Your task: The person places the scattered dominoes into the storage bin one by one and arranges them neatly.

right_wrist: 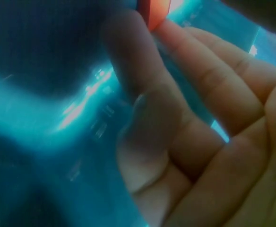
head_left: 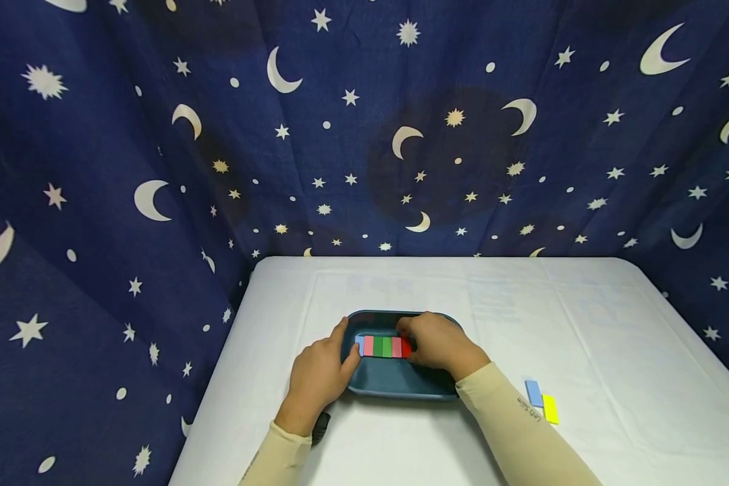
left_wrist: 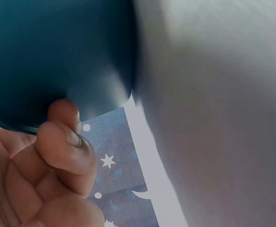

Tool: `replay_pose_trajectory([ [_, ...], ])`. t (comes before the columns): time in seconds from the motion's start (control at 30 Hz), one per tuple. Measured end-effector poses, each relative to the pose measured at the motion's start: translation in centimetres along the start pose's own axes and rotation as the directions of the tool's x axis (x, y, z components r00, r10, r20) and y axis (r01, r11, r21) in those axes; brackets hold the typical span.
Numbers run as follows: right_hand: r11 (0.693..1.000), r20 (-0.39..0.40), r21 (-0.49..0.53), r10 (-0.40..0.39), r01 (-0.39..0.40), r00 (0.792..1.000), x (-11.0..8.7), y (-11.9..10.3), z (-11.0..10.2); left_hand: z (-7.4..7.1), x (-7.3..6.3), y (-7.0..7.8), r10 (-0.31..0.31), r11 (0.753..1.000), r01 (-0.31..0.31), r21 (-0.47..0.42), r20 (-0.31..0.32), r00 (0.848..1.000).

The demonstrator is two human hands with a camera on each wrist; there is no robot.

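A dark teal tray (head_left: 395, 379) sits on the table, with a row of small flat blocks inside: blue (head_left: 360, 345), pink (head_left: 368, 346), greens (head_left: 383, 347), another pink (head_left: 397, 347) and red at the right end. My left hand (head_left: 317, 370) grips the tray's left side, its thumb at the blue block; the left wrist view shows fingers (left_wrist: 64, 146) curled against the tray's outer wall (left_wrist: 67, 52). With thumb and forefinger, my right hand (head_left: 440, 342) pinches the red block (head_left: 406, 347), whose orange-red edge (right_wrist: 154, 12) shows in the right wrist view.
On the white table (head_left: 522, 304), right of the tray and beside my right forearm, lie a loose blue block (head_left: 533, 393) and a yellow block (head_left: 550, 409). A dark blue curtain (head_left: 364, 155) with moons and stars hangs behind and at the sides.
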State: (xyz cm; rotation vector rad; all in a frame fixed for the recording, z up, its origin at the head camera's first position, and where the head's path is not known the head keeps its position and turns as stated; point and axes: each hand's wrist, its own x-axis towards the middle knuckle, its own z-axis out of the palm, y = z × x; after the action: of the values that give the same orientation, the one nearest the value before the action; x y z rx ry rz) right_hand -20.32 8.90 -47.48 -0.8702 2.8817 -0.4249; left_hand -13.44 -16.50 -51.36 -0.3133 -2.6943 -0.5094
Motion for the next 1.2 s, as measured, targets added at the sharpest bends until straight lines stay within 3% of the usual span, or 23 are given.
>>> replay_pose_trajectory([
  [1.2,0.998,-0.013,0.047,-0.027,0.028,1.000,-0.20,0.31,0.23,0.17,-0.16,0.04,-0.005,1.000,0.005,0.008,0.001,1.000],
])
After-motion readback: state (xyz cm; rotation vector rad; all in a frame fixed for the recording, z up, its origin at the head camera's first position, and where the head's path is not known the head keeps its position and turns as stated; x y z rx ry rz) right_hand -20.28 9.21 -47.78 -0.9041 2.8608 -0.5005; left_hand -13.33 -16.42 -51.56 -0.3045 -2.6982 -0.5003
